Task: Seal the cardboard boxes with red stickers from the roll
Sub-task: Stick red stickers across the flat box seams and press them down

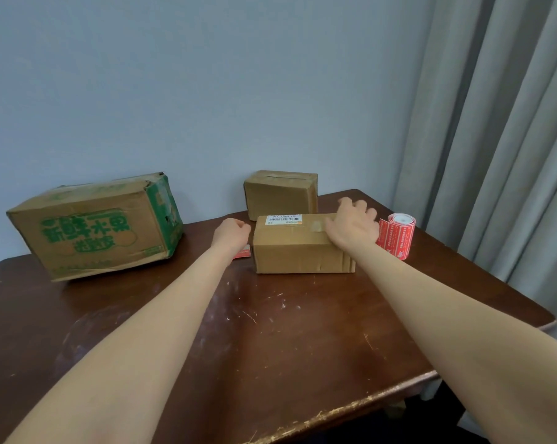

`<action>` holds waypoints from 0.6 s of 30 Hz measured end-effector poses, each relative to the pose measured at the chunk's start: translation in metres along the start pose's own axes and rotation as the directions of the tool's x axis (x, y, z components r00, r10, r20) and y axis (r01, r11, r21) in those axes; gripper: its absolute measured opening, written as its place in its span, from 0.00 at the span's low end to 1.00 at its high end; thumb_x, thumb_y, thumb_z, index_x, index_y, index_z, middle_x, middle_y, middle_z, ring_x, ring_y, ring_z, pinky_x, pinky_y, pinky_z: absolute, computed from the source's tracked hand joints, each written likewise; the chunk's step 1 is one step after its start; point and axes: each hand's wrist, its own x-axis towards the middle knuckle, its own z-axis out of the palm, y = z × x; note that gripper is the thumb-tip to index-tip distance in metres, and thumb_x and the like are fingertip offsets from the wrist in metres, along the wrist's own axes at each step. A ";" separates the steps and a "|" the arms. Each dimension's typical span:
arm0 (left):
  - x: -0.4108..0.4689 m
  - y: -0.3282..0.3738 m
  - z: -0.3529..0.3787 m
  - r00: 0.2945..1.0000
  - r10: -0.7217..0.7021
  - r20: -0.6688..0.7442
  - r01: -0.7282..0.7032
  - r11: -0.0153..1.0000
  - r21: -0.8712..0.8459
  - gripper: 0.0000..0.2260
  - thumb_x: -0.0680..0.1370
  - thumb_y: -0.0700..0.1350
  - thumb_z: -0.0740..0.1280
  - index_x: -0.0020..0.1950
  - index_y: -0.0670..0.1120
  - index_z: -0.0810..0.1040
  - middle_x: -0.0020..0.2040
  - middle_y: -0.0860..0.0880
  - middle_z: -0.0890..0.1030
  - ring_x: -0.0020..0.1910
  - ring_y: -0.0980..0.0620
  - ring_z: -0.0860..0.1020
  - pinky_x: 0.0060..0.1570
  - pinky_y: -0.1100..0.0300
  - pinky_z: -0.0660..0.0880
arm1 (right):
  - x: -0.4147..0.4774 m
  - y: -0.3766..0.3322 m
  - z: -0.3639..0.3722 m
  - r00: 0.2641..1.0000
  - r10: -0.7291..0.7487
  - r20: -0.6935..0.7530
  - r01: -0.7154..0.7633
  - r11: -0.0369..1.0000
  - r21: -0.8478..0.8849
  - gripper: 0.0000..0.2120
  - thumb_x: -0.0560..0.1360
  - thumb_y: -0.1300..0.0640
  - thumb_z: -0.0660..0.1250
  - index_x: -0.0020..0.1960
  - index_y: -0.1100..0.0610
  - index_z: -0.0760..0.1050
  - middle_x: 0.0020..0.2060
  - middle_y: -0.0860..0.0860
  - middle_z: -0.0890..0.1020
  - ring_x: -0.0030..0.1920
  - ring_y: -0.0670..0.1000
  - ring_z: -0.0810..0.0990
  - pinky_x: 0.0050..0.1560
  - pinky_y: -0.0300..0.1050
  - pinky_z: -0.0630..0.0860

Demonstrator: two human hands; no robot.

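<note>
A long plain cardboard box (298,251) with a barcode label lies at the table's centre. My right hand (352,227) rests on the right end of its top, fingers spread. My left hand (233,232) is at the box's left end with its fingers curled. A red sticker (242,253) shows just below that wrist and seems to hang from those fingers. The roll of red stickers (397,235) stands upright to the right of the box, just past my right hand. A smaller brown box (280,193) sits behind, against the wall.
A large cardboard box with green print (94,225) lies on the left of the dark wooden table (270,331). Grey curtains (495,139) hang on the right, past the table's corner. The table's front edge is chipped.
</note>
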 end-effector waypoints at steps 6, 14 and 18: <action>0.016 -0.023 -0.015 1.000 -0.019 -0.019 0.025 0.939 0.344 0.20 0.78 0.42 0.64 0.70 0.43 0.70 0.67 0.44 0.74 0.64 0.44 0.74 0.57 0.54 0.72 | 0.002 -0.042 0.014 0.956 -0.290 0.034 0.292 0.954 -0.069 0.17 0.78 0.52 0.58 0.65 0.54 0.73 0.65 0.57 0.70 0.66 0.59 0.65 0.61 0.52 0.66; 0.037 -0.041 -0.010 0.995 -0.066 0.074 0.005 0.783 0.621 0.24 0.77 0.52 0.66 0.69 0.43 0.68 0.66 0.41 0.72 0.65 0.41 0.71 0.59 0.49 0.73 | 0.009 -0.070 0.038 0.928 -0.354 0.118 0.365 0.926 -0.098 0.16 0.79 0.52 0.57 0.64 0.54 0.74 0.63 0.56 0.71 0.65 0.58 0.66 0.60 0.51 0.68; 0.046 -0.046 -0.009 0.987 -0.109 0.115 0.004 0.741 0.672 0.27 0.75 0.54 0.70 0.68 0.43 0.69 0.65 0.41 0.72 0.64 0.41 0.71 0.59 0.49 0.73 | 0.014 -0.073 0.042 0.932 -0.332 0.146 0.345 0.936 -0.071 0.17 0.80 0.51 0.56 0.65 0.54 0.74 0.63 0.56 0.71 0.65 0.59 0.66 0.60 0.52 0.68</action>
